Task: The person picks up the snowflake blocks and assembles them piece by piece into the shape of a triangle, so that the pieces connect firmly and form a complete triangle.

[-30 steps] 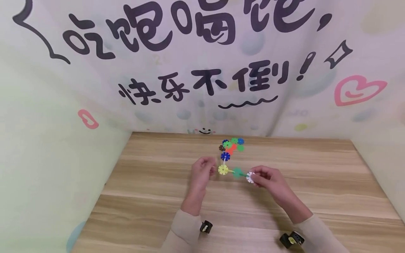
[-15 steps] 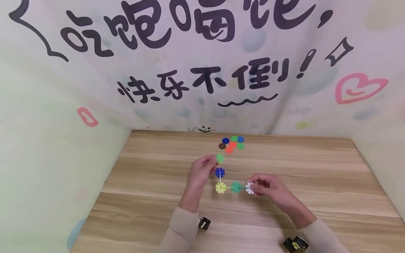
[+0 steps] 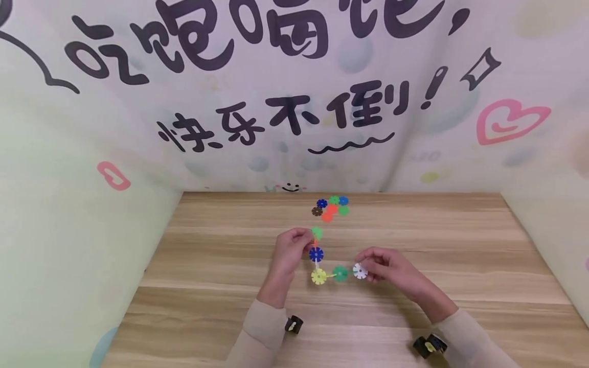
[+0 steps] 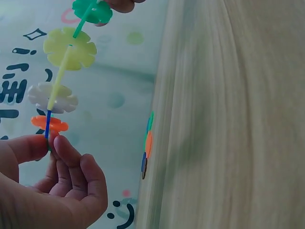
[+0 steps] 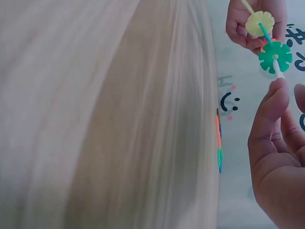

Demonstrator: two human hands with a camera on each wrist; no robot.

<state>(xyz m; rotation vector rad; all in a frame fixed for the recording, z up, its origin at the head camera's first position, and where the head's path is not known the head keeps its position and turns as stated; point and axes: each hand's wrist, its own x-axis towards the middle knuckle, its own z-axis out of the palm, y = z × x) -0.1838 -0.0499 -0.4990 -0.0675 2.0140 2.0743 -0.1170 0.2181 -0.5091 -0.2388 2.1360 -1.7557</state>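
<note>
A bent chain of slotted snowflake discs hangs between both hands above the table. My left hand [image 3: 291, 254] pinches its far end, a light green disc [image 3: 316, 233], between thumb and fingers. From there run an orange disc [image 4: 50, 123], a dark blue disc [image 3: 316, 254], a white one [image 4: 52, 98], a yellow disc [image 3: 318, 276] at the corner and a teal green disc [image 3: 340, 273]. At the right end is a white disc [image 3: 360, 271], pinched by my right hand [image 3: 391, 268]. In the right wrist view that white disc shows edge-on at the thumb tip.
Several loose discs lie in a cluster near the table's back edge, among them a brown disc [image 3: 317, 211], an orange disc [image 3: 327, 217] and a light blue disc [image 3: 343, 201]. The wooden table [image 3: 221, 245] meets a printed wall cloth [image 3: 257, 174] behind.
The left hand, earlier beside the chain, has taken hold of the light green end disc. The chain has come nearer to the person, away from the loose discs, with the right hand still holding the white disc.
</note>
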